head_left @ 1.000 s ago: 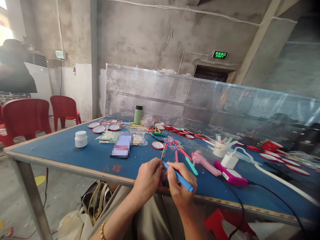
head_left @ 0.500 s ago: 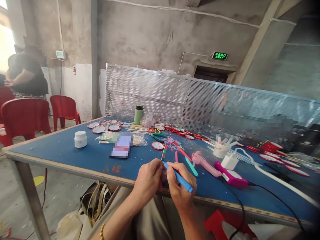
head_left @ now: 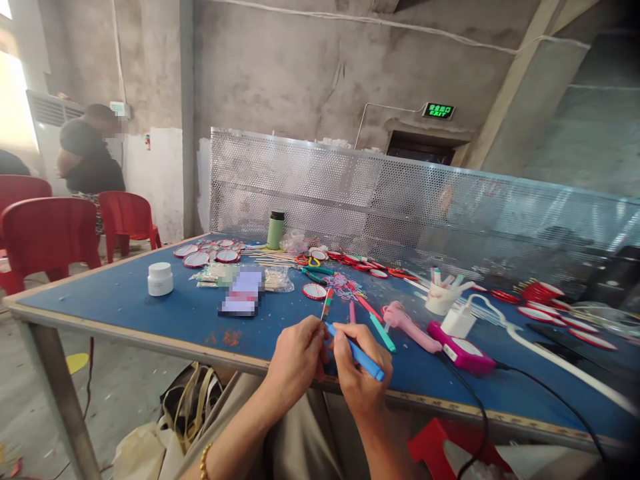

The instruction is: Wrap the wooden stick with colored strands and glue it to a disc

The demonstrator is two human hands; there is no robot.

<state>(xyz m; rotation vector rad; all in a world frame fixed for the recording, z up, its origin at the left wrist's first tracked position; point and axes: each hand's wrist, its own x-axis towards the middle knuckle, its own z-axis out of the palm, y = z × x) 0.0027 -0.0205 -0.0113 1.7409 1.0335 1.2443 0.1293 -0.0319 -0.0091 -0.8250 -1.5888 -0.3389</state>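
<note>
On my desk (head_left: pixel 125 303): one white jar (head_left: pixel 160 278), one green bottle (head_left: pixel 276 230), one white cup (head_left: pixel 441 298); beyond its left edge, three red chairs (head_left: pixel 50 239).

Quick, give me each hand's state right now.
Left hand: closed, fingers pinching a thin striped stick near its lower end.
Right hand: closed around a blue marker, tip pointed at the stick.

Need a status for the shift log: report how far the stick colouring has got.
Done: the stick shows red and green bands. In hand: left hand holds it, right hand applies the blue marker. Left: plain sticks lie farther back on the table.
</note>
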